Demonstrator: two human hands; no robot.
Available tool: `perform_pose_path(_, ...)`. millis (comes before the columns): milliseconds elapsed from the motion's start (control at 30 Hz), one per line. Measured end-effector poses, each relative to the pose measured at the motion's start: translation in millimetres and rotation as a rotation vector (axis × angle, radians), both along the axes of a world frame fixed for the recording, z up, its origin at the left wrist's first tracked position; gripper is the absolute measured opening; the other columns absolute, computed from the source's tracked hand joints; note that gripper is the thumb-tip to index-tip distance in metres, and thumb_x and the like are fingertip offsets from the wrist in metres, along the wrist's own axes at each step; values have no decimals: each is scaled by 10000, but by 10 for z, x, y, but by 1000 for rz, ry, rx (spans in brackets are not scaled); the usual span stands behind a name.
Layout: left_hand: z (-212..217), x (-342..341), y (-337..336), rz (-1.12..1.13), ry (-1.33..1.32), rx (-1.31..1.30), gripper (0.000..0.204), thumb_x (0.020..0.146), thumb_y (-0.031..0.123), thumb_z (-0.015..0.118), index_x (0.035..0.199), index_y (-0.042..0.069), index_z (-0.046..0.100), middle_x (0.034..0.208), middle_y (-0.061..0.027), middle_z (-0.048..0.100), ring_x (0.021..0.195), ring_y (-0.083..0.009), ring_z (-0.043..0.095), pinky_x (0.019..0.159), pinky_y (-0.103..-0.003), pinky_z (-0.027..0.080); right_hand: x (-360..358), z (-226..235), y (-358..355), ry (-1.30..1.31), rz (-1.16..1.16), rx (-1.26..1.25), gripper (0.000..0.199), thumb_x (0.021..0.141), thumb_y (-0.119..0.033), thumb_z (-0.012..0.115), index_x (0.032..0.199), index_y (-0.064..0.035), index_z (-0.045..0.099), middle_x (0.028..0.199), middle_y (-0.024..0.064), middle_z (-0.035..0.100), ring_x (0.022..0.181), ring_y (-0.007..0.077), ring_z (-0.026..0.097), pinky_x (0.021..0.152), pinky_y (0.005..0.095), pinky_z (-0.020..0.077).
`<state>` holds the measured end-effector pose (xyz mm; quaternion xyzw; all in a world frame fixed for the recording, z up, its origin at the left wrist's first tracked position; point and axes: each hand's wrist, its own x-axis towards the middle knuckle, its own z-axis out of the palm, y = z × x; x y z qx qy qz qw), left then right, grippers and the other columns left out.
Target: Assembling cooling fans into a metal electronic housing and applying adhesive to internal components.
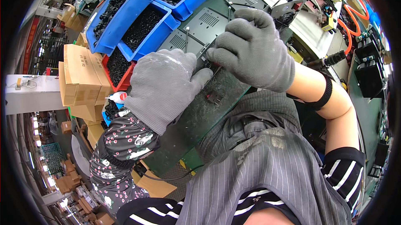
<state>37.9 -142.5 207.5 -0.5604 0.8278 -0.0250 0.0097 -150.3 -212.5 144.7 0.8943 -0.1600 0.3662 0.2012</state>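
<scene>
Our left hand [165,85], in a ribbed grey knit glove, covers the near side of a flat, slotted metal panel [204,26]; hidden fingertips mean we cannot tell its grip. Our right hand [252,45], gloved alike, curls nearly closed beside it, its hold unclear. Smooth blue plastic bins [200,0] wall the far left; the green table [179,141] leaves us room toward its straight near edge.

Bright light shows the right grip [255,49] crisply. Beyond it, the white counter [311,37] looks palest; far left, straight edges bend toward a dark rim.
</scene>
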Motion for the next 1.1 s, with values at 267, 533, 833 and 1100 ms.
perform_pose_path(267, -73, -32, -57, 1, 19, -47, 469, 884, 461, 612, 678, 40, 627, 640, -143, 587, 667, -327, 615, 603, -445, 462, 67, 100, -112, 39, 34, 141, 219, 639, -235, 709, 844, -193, 644, 878, -36, 607, 917, 197, 586, 932, 399, 429)
perform_pose_path(533, -65, -38, -91, -53, -71, -179, 439, 891, 402, 631, 622, 55, 625, 552, -141, 545, 523, -320, 572, 488, -428, 416, 212, 899, -425, 611, 39, 559, 288, 658, -294, 755, 873, -112, 692, 826, 84, 647, 862, 286, 629, 743, 401, 505)
perform_pose_path(833, 174, 44, 22, 130, 191, 13, 523, 885, 521, 575, 695, 42, 661, 629, -141, 606, 656, -315, 630, 598, -400, 474, 96, 429, -130, 346, -5, 210, 302, 739, -366, 736, 919, -135, 660, 903, 40, 627, 921, 239, 609, 767, 382, 508)
perform_pose_path(1100, 414, 239, 644, 583, 741, 5, 258, 905, 230, 668, 990, -13, 685, 775, -46, 654, 648, -91, 559, 615, -252, 452, 83, -673, 350, 420, 177, 858, 398, 923, -346, 530, 1220, -84, 566, 1063, 115, 621, 864, 317, 641, 757, 422, 532)
